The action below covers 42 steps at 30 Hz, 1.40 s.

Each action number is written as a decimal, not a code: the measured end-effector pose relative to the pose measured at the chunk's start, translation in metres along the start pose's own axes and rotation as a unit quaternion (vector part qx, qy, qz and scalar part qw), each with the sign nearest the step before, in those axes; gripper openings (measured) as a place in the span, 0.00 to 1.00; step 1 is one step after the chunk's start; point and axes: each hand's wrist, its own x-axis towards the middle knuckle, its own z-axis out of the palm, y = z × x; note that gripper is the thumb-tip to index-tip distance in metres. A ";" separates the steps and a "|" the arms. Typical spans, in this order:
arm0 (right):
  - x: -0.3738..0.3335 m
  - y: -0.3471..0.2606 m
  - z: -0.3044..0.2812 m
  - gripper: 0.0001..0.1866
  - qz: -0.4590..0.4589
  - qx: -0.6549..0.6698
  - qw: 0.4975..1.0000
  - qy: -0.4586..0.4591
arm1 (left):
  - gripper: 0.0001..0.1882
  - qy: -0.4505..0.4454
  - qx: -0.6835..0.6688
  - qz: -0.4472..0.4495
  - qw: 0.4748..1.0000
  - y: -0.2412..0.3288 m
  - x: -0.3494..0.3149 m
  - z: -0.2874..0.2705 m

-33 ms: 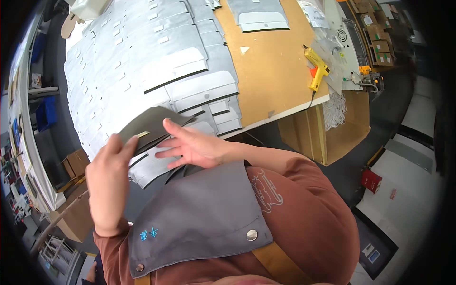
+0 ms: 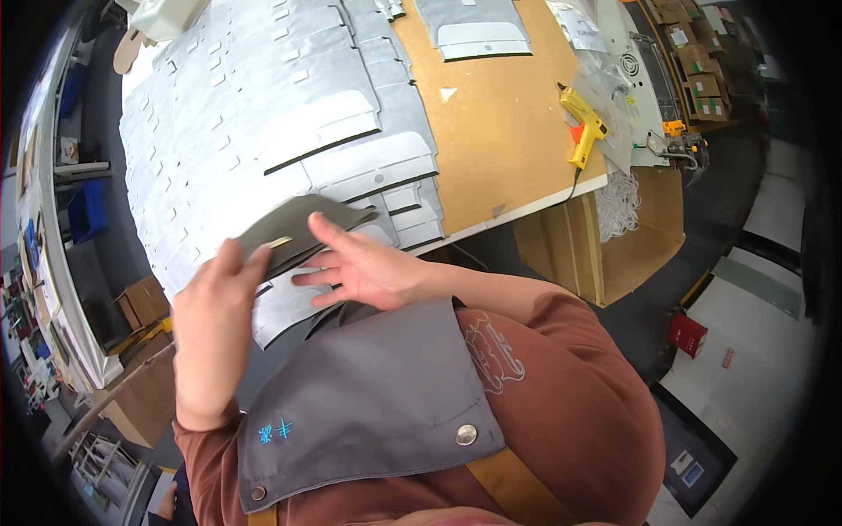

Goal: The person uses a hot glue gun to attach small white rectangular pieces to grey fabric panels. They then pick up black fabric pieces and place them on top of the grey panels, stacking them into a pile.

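Note:
My left hand [image 2: 215,307] is closed on the near left end of a dark olive-grey flexible sheet piece [image 2: 303,219], which looks like leather or cloth. The piece bows upward in the middle, and a small yellowish strip [image 2: 281,243] shows on it near my left fingertips. Beside its right part, my right hand [image 2: 368,267] has its thumb and fingers spread, palm showing, and grips nothing. Whether the right thumb touches the piece I cannot tell. Underneath, silver-grey cut panels [image 2: 351,123] with white flaps and dark edges lie overlapped across the table.
A yellow glue gun [image 2: 586,127] lies on the tan board [image 2: 482,149] at the right, its cord hanging over the table edge. Below that edge stands an open cardboard box [image 2: 649,254] with white cord [image 2: 618,206] in it. Another panel [image 2: 482,39] lies on the board's far side.
My left hand has shifted a little to the right with the olive-grey piece, which now bows more. My right hand, still spread, has moved slightly right.

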 end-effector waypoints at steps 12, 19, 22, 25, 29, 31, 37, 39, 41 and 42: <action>-0.081 -0.074 -0.111 0.06 -0.322 0.090 0.916 0.224 | 0.11 0.197 0.059 0.155 0.966 0.148 0.115 0.057; -0.087 -0.035 -0.242 0.18 -0.333 0.131 0.902 0.241 | 0.26 0.049 -0.068 0.184 0.979 0.173 0.099 0.159; -0.080 -0.011 -0.309 0.18 -0.227 0.155 0.918 0.287 | 0.28 -0.054 -0.145 0.129 0.980 0.154 0.092 0.194; -0.083 -0.017 -0.320 0.16 -0.201 0.154 0.926 0.280 | 0.26 -0.105 -0.149 0.028 0.983 0.121 0.087 0.212; -0.092 -0.019 -0.329 0.15 -0.188 0.154 0.930 0.276 | 0.24 -0.103 -0.196 -0.069 0.973 0.085 0.074 0.216; -0.097 -0.020 -0.321 0.14 -0.207 0.118 0.923 0.303 | 0.23 -0.112 -0.214 -0.097 0.966 0.075 0.068 0.216; -0.116 -0.022 -0.318 0.22 -0.108 -0.081 0.896 0.423 | 0.20 -0.097 -0.280 -0.118 0.948 0.046 0.081 0.203; -0.122 -0.026 -0.311 0.24 -0.003 -0.148 0.866 0.477 | 0.18 -0.066 -0.294 -0.109 0.947 0.031 0.089 0.204; -0.126 -0.018 -0.307 0.28 0.026 -0.261 0.845 0.466 | 0.12 0.023 -0.271 -0.089 0.958 0.007 0.104 0.219; -0.130 -0.016 -0.301 0.28 0.035 -0.321 0.828 0.459 | 0.11 0.022 -0.263 -0.100 0.959 -0.007 0.120 0.222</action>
